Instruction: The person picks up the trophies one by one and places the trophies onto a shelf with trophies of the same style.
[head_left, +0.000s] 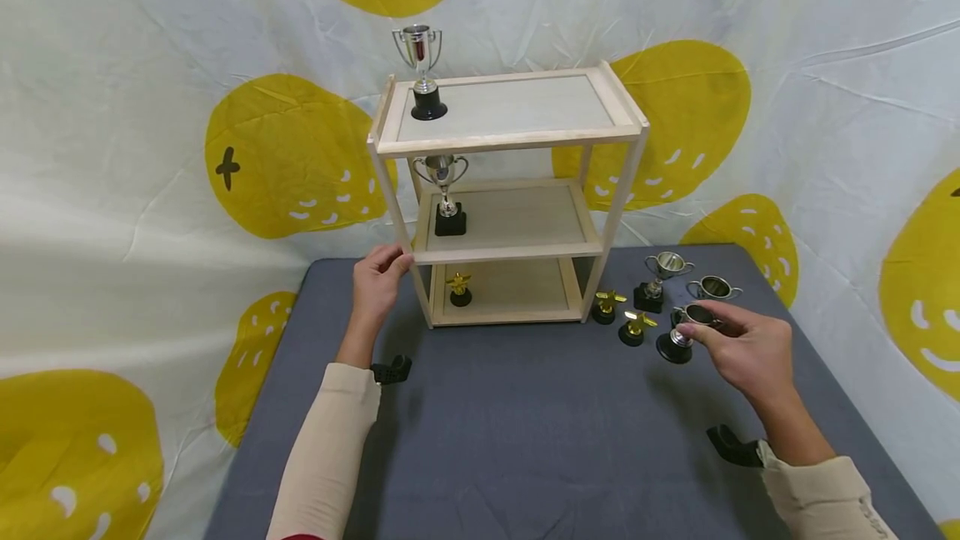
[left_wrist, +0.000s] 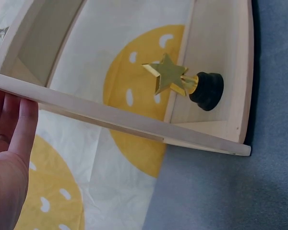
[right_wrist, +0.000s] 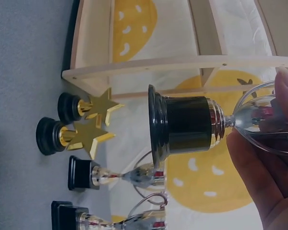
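The right grip (right_wrist: 273,189) holds a black-based silver cup (right_wrist: 201,123) near two gold star trophies (right_wrist: 89,136)

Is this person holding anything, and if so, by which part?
The right hand holds a silver trophy by its cup, not its black base. The left hand touches the shelf post; whether it grips it, I can't tell.

A creased white fabric backdrop (head_left: 150,140) printed with large, rounded yellow shapes (head_left: 292,140), flecked with white, one bearing a dark cross (head_left: 227,167), hangs behind a table (head_left: 517,415) covered in blue-grey cloth.
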### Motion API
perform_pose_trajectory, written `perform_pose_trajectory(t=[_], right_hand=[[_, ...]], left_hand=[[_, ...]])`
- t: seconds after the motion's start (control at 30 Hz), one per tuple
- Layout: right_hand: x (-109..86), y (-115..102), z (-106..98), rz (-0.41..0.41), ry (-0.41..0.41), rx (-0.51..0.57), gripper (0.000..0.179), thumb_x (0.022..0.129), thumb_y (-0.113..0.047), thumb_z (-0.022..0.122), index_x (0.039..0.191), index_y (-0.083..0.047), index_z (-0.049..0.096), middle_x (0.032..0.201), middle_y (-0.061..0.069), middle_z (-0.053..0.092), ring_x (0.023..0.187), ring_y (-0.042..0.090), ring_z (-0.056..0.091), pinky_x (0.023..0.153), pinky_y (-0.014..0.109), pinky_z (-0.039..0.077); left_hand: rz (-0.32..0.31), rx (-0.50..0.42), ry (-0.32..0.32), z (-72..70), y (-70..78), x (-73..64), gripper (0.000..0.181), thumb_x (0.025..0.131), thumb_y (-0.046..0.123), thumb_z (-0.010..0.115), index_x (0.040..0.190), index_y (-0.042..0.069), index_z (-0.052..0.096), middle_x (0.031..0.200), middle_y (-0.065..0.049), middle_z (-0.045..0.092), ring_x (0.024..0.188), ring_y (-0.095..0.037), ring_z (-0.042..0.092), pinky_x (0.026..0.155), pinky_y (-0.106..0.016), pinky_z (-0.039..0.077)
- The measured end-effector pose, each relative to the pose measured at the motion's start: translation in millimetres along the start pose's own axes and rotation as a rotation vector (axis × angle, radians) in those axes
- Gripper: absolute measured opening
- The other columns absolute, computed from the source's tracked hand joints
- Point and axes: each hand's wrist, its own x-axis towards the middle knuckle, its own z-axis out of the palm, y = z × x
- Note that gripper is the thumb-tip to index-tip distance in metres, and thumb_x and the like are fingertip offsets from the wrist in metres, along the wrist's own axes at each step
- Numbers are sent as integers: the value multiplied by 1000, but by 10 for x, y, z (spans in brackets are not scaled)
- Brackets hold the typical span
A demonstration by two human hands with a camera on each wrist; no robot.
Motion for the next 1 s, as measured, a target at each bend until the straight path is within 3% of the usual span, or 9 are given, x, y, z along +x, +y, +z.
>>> perform_pose_trajectory(t=[0.17, 0.47, 0.7, 1.0], right_hand=[[14, -40, 2, -29, 15, 3, 35, 76, -11, 93, 108, -1, 82, 76, -54, 50, 62, -25, 55, 47, 15, 41], [46, -137, -1, -84, 33, 33, 33, 74, -6, 93, 105, 0, 82, 73, -51, 53, 58, -21, 55, 44, 16, 38], [80, -209, -4, -128, 26, 28, 35, 73, -3, 93, 105, 3, 81, 73, -52, 52, 57, -21, 53, 43, 18, 38], [139, -341, -33, -141, 7, 49, 32, 75, -6, 93, 105, 2, 81, 75, -50, 54, 57, -19, 56, 43, 17, 42]], left_hand=[[-3, 5, 1, 10, 9, 2, 28, 98, 9, 73, 120, -7, 74, 99, 8, 64, 91, 1, 67, 83, -12, 60], [-4, 8, 1, 22, 13, 2, 28, 98, 9, 73, 121, -6, 75, 101, 3, 65, 91, 0, 67, 83, -12, 60], [-24, -8, 4, 14, 16, -16, 28, 98, 9, 72, 122, -7, 74, 98, 8, 64, 92, 1, 67, 84, -12, 59], [-31, 3, -2, 0, 26, -19, 31, 98, 12, 72, 123, -8, 73, 102, 4, 65, 93, 1, 66, 84, -11, 59]])
